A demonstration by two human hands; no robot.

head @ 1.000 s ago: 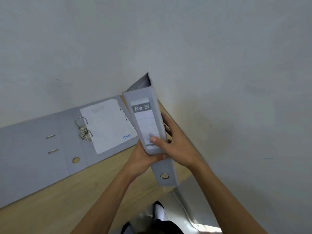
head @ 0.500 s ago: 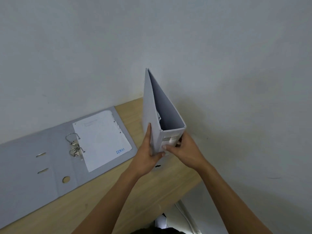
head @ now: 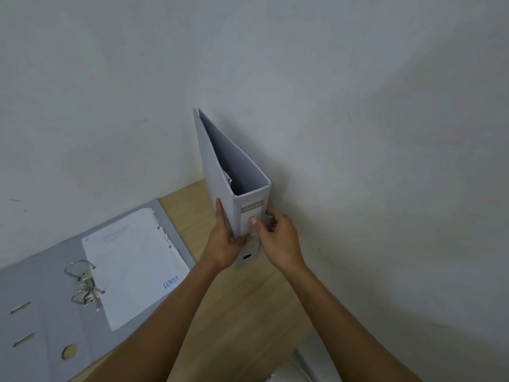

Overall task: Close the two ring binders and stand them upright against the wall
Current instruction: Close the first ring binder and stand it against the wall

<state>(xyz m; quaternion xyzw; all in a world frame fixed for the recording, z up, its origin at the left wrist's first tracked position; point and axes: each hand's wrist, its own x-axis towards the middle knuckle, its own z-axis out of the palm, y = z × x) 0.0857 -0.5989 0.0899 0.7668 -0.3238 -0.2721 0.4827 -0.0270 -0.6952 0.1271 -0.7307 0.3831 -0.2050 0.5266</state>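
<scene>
A closed grey ring binder (head: pixel 217 164) stands upright on the wooden table (head: pixel 234 312), in the corner close to the wall (head: pixel 358 133), its labelled spine facing me. My left hand (head: pixel 223 244) presses its left cover and my right hand (head: pixel 275 238) grips the spine and right cover. A second grey binder (head: pixel 55 312) lies flat and open at the left, its metal rings (head: pixel 82 282) open and a white punched sheet (head: pixel 135 260) resting on its right cover.
The table's right edge ends near the wall, with a strip of floor and a white cable (head: pixel 305 365) below. The walls meet in a corner behind the standing binder.
The binder went from tilted, spine up in both hands, to upright in the corner. Between half a second ago and now it has barely moved.
</scene>
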